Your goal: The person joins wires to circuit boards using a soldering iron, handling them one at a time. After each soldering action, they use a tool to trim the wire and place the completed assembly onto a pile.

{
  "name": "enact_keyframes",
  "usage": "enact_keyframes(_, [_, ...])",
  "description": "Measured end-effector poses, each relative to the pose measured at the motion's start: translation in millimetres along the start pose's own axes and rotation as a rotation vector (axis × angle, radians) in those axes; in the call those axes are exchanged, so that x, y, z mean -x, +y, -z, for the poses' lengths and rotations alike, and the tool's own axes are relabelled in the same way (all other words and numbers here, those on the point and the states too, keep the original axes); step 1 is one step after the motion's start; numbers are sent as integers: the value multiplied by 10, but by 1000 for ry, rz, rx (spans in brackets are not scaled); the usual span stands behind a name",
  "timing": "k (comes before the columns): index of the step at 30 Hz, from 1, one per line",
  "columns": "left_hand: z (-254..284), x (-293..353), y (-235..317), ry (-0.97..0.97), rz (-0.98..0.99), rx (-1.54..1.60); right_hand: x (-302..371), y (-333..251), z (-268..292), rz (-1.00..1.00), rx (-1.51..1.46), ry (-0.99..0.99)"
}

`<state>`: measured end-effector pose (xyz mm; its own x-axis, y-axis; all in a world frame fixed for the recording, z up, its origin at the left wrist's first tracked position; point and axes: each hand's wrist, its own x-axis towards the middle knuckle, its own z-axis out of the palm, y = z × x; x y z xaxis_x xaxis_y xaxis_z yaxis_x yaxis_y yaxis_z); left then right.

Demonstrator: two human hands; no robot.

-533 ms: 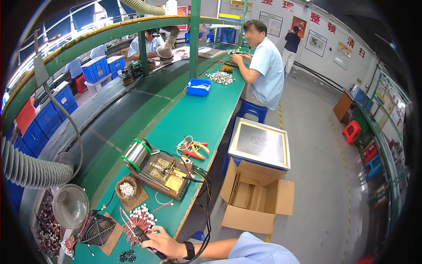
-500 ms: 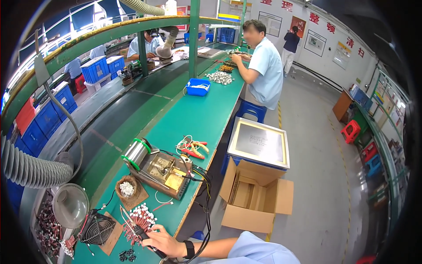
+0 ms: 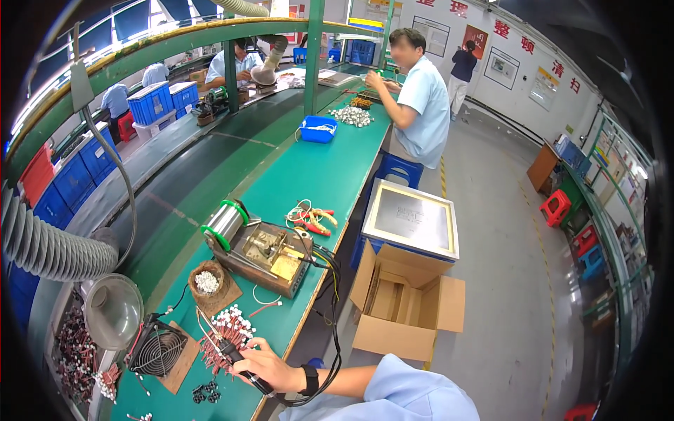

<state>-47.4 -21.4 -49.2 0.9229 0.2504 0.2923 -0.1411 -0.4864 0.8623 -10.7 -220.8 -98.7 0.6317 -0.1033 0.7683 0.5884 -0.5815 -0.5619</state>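
My right hand (image 3: 272, 366), wearing a dark wristband, is wrapped round the black handle of a soldering iron (image 3: 229, 349). The iron's thin metal end points up and left, above a bundle of red wires with white connectors (image 3: 235, 326) on the green bench. Beyond the bundle, a brown round bowl (image 3: 208, 281) holds small white parts. To the left, a black fan (image 3: 159, 353) rests on a brown board. A small group of black parts (image 3: 206, 393) lies near the hand. My left hand is out of view.
Ahead stand a solder spool (image 3: 226, 223) and a worn soldering stand (image 3: 265, 254), with red-handled pliers (image 3: 314, 226) farther off. A clear fume hood (image 3: 114, 312) and grey hose are left. An open cardboard box (image 3: 397, 309) sits right of the bench. A co-worker (image 3: 418, 105) sits farther along.
The whole view has shifted slightly. My right hand keeps hold of the soldering iron over the wires. The seated co-worker's hands have risen a little.
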Motion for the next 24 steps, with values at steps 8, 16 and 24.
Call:
enact_keyframes(8, [330,-225,296,-442,-324,-150,-106,-573,-97,-20,-297,-265])
enact_keyframes(16, [309,-232,281,-551,-423,-151,-111,-646,-114,1,-314,-354])
enact_keyframes(24, [279,-261,284,-531,-512,-253,-192,-605,-23,-50,-359,-423])
